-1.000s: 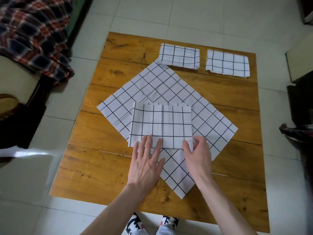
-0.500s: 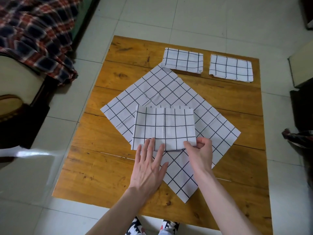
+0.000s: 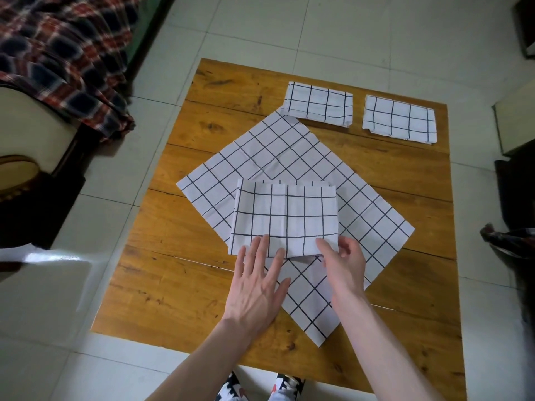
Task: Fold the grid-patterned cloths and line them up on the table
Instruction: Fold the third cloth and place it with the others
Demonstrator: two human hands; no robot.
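Two hands worked a half-folded cloth on a wooden table.

The left hand (image 3: 254, 287) lay flat, fingers straight on the folded cloth's (image 3: 285, 219) near edge; the right hand (image 3: 344, 261) pinched its near right corner. That soft white square, black-gridded, sat on one open cloth (image 3: 289, 157) laid as a diamond. Two folded rectangles (image 3: 318, 104) (image 3: 399, 119) lined the planked table's (image 3: 179, 285) far edge.
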